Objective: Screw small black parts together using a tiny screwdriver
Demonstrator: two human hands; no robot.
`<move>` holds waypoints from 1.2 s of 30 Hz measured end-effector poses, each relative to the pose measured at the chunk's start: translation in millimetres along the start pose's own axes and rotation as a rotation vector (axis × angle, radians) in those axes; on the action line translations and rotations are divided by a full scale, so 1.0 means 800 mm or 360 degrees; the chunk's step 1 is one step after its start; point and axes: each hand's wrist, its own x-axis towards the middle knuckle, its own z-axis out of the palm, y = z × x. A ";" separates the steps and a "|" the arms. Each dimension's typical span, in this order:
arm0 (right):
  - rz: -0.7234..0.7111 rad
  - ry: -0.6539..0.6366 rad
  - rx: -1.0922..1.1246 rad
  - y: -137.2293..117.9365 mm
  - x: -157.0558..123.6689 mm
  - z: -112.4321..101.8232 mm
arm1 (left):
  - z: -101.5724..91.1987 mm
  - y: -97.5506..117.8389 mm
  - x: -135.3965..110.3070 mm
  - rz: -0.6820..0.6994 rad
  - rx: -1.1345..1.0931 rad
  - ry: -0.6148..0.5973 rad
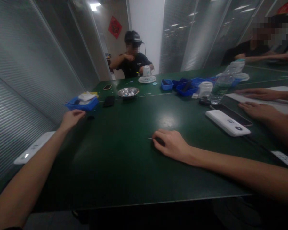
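Note:
My left hand (73, 118) is at the left of the green table (120, 150), thumb and fingers pinched together. Whatever it may hold is too small to make out. Just right of its fingertips lies a small black round piece (90, 118), and behind it stands a blue tray (86, 106) with white tissue (86, 96) on top. My right hand (171, 145) rests on the table near the middle, fingers curled closed. From it a thin metal shaft (150, 138) sticks out to the left; its dark other end is mostly hidden in the grip.
A metal bowl (128, 92) with small parts and a black phone (108, 101) lie ahead. Blue bins (187, 90), a plastic bottle (222, 84) and a white power bank (227, 123) stand right. A co-worker's hands (261, 110) rest far right; another person (135, 60) sits opposite.

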 end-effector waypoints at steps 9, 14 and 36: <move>-0.0021 0.0030 0.0010 0.001 -0.002 0.002 | -0.003 0.037 -0.013 -0.0164 -0.0143 -0.0009; -0.0018 0.0008 0.0023 0.001 -0.001 0.002 | -0.007 0.033 -0.014 -0.0246 -0.0318 -0.0039; -0.0013 -0.0009 0.0008 0.000 0.000 0.000 | 0.004 0.011 -0.001 -0.0165 -0.0342 -0.0181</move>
